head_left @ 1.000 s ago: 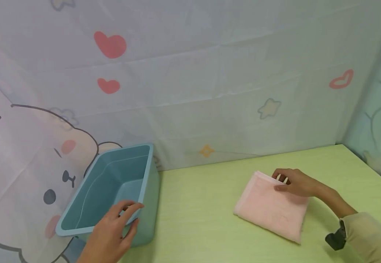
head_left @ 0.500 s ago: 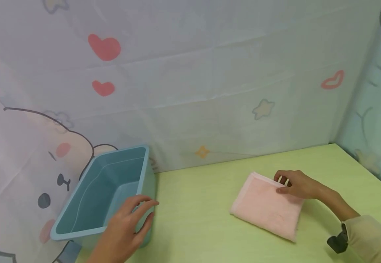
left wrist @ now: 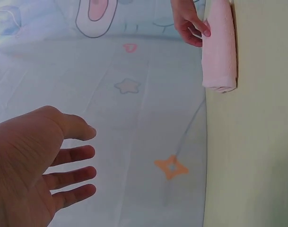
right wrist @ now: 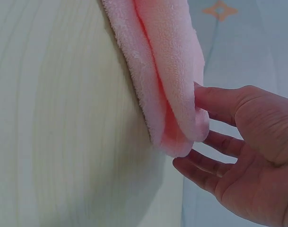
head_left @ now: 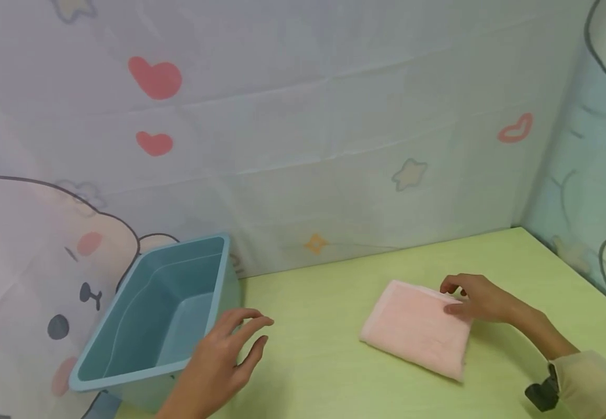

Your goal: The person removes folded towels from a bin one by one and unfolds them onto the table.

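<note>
A folded pink towel (head_left: 415, 331) lies flat on the light green table. My right hand (head_left: 483, 299) is at its far right corner. In the right wrist view the thumb (right wrist: 217, 101) touches the towel's upper layer, and the other fingers, loosely bent, lie beside and under its folded end. Between the blue tub and the towel, my left hand (head_left: 219, 355) hovers with nothing in it. Its fingers (left wrist: 75, 175) are spread and relaxed in the left wrist view.
The blue plastic tub (head_left: 218, 308) stands at the left, against the printed cloth backdrop (head_left: 292, 134). Behind and right of the towel, the backdrop meets the edges of the green table (head_left: 313, 361). A dark device (head_left: 542, 393) sits on my right wrist.
My left hand has come off the tub's rim and moved right. My right hand has slid a little to the right along the towel, toward its edge. The head view has turned slightly right.
</note>
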`<state>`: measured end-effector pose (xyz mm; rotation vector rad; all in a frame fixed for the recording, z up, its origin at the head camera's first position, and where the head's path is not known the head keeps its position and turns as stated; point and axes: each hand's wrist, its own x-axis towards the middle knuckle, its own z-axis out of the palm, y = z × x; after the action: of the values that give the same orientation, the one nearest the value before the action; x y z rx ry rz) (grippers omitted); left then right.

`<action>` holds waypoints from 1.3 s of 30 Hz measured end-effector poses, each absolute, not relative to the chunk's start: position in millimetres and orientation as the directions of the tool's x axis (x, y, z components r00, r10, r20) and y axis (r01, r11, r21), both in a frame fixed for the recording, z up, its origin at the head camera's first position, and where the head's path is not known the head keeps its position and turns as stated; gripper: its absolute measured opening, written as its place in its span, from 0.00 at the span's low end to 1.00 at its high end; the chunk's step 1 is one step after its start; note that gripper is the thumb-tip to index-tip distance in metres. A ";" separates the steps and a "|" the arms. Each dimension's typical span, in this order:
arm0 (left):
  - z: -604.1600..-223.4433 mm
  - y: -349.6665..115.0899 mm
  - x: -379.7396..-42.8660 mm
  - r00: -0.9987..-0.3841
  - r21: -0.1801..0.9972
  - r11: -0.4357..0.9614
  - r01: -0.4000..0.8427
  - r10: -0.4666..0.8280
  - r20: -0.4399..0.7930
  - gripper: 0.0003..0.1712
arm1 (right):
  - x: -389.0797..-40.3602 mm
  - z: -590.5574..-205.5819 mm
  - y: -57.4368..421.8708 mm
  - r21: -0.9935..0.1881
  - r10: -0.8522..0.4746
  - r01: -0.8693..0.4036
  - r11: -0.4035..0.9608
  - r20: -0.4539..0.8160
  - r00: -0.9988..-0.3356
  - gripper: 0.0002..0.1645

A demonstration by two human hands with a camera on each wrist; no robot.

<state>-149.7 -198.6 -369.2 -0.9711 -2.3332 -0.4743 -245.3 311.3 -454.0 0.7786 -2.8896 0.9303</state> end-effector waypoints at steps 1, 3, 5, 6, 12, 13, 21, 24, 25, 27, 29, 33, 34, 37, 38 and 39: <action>-370.2 -196.7 -150.7 -0.585 0.109 0.676 0.729 0.531 0.613 0.21 | -244.4 -454.9 312.4 -0.541 -0.454 -0.462 0.703 0.159 -0.877 0.15; -372.5 -193.2 -152.8 -0.596 0.121 0.677 0.725 0.531 0.602 0.20 | -242.2 -456.3 314.4 -0.540 -0.447 -0.458 0.706 0.162 -0.880 0.16; -375.1 -190.2 -154.8 -0.606 0.135 0.677 0.724 0.530 0.594 0.19 | -239.7 -457.1 316.1 -0.536 -0.439 -0.456 0.711 0.169 -0.882 0.17; -376.5 -188.8 -155.9 -0.608 0.139 0.675 0.724 0.530 0.592 0.19 | -238.3 -457.4 316.9 -0.530 -0.440 -0.461 0.711 0.176 -0.881 0.18; -382.7 -181.7 -160.2 -0.629 0.160 0.677 0.718 0.532 0.567 0.17 | -230.1 -458.7 318.3 -0.497 -0.403 -0.459 0.737 0.222 -0.888 0.20; -383.3 -180.8 -160.7 -0.633 0.164 0.678 0.717 0.533 0.561 0.16 | -229.3 -459.3 318.4 -0.491 -0.395 -0.457 0.741 0.232 -0.889 0.21; -389.5 -175.6 -164.9 -0.643 0.180 0.674 0.717 0.538 0.545 0.15 | -225.3 -466.8 320.0 -0.508 -0.351 -0.438 0.741 0.263 -0.899 0.18; -391.4 -173.8 -167.2 -0.649 0.192 0.671 0.716 0.537 0.539 0.15 | -224.0 -470.1 319.2 -0.519 -0.321 -0.414 0.748 0.263 -0.910 0.18; -392.1 -172.9 -168.2 -0.652 0.197 0.671 0.715 0.538 0.535 0.15 | -223.6 -471.1 319.0 -0.519 -0.312 -0.407 0.752 0.264 -0.913 0.18; -393.6 -171.1 -170.4 -0.658 0.207 0.669 0.714 0.539 0.526 0.15 | -222.6 -472.6 318.2 -0.521 -0.288 -0.388 0.760 0.265 -0.920 0.19; -395.4 -168.6 -172.8 -0.666 0.220 0.668 0.711 0.541 0.513 0.15 | -222.2 -473.4 317.2 -0.537 -0.273 -0.373 0.756 0.259 -0.926 0.20; -398.9 -162.6 -177.5 -0.685 0.255 0.660 0.707 0.548 0.479 0.15 | -222.2 -473.8 316.5 -0.579 -0.265 -0.349 0.736 0.229 -0.937 0.17; -399.8 -161.0 -178.6 -0.692 0.263 0.661 0.703 0.549 0.469 0.14 | -222.4 -473.8 316.7 -0.589 -0.266 -0.343 0.731 0.217 -0.939 0.16; -402.3 -155.8 -182.5 -0.709 0.290 0.659 0.694 0.557 0.432 0.14 | -222.4 -473.5 317.7 -0.605 -0.276 -0.325 0.727 0.176 -0.945 0.14; -403.1 -154.1 -183.8 -0.710 0.295 0.656 0.695 0.561 0.426 0.14 | -222.3 -473.4 318.0 -0.610 -0.281 -0.321 0.724 0.165 -0.946 0.13; -404.2 -152.5 -185.2 -0.713 0.301 0.654 0.694 0.565 0.416 0.14 | -222.2 -473.1 318.3 -0.612 -0.286 -0.320 0.723 0.156 -0.945 0.13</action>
<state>-185.2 -152.5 -404.2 -1.0098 -2.5878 -0.6448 -222.2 318.3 -473.1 0.5053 -2.8687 1.0332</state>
